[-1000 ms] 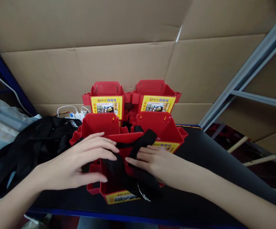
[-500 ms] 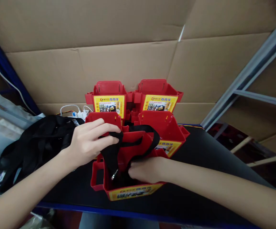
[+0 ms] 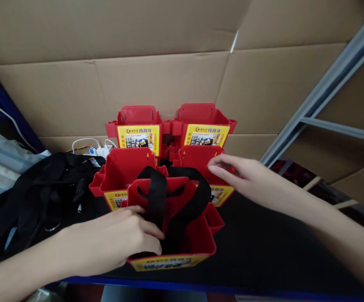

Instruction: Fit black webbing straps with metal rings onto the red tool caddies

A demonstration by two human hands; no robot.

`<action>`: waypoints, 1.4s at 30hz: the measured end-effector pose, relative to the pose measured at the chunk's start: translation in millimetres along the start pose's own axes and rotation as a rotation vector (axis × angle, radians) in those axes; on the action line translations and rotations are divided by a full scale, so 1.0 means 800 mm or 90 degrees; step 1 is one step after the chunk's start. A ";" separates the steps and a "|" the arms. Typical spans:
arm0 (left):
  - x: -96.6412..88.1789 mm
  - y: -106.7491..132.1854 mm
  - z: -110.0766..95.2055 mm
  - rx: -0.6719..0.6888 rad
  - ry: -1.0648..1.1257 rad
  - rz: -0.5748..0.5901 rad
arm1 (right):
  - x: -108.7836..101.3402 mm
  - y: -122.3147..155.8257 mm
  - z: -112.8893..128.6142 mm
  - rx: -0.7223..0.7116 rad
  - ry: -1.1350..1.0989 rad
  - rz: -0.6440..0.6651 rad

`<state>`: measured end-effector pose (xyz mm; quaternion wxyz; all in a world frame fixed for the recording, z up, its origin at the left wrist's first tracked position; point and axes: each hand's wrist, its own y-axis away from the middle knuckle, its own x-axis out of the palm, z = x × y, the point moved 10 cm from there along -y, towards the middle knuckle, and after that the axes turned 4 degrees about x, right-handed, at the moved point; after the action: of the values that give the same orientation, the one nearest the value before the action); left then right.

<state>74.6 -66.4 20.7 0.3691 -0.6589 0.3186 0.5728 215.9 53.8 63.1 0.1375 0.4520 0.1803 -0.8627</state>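
A red plastic box (image 3: 197, 242) with a yellow label stands at the front of the black tabletop. A black webbing strap (image 3: 158, 197) passes through slots in its raised back panel and loops down into the box. My left hand (image 3: 128, 237) reaches over the box's left side with bent fingers closed on black strap inside; the fingertips are partly hidden. To the right, my right hand (image 3: 235, 170) is raised with nothing in it, fingers stretched out and thumb a little apart. It is in front of another red box (image 3: 200, 156) in the row behind.
More red labelled boxes stand behind, including one at middle left (image 3: 128, 165) and two against the cardboard wall (image 3: 159, 84). A pile of black straps (image 3: 58, 188) lies on the left, near white plugs (image 3: 101, 151). A metal shelf post (image 3: 326, 84) rises at right.
My right hand has come out of the front box and moved up and right. My left hand has dropped from the strap at the back panel down into the box. The view shifted slightly.
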 end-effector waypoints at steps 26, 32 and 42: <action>-0.026 0.020 0.109 -0.262 0.450 -0.602 | 0.119 0.038 0.057 -0.096 -0.046 0.231; -0.017 0.009 0.098 -0.280 0.374 -0.481 | 0.108 0.049 0.072 -0.242 0.136 0.039; -0.016 0.008 0.098 -0.287 0.334 -0.471 | 0.073 0.039 0.120 -0.129 0.493 -0.264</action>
<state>26.4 -2.8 26.6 0.3037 -0.9127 0.0142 0.2731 126.3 -20.1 59.4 -0.0722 0.6799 0.3889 -0.6175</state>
